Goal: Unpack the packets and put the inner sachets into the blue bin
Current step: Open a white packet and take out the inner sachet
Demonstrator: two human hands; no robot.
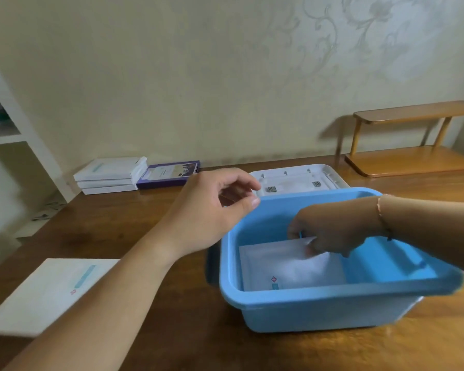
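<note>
The light is soft, even and fairly dim, with a warm yellowish cast and no harsh glare; a faint sheen lies on the table at lower right. A blurred shadow falls on the wall left of the wooden rack. The whole frame is slightly soft, the left edge and the bin rim smear with motion blur, and wide-angle distortion bends the edges.

The rear wall is covered in pale cream wallpaper, with a faint floral scroll pattern at the upper right. A dark wooden table is set against it. A two-tier wooden rack is placed at the far right. White shelving is seen at the left edge.
</note>
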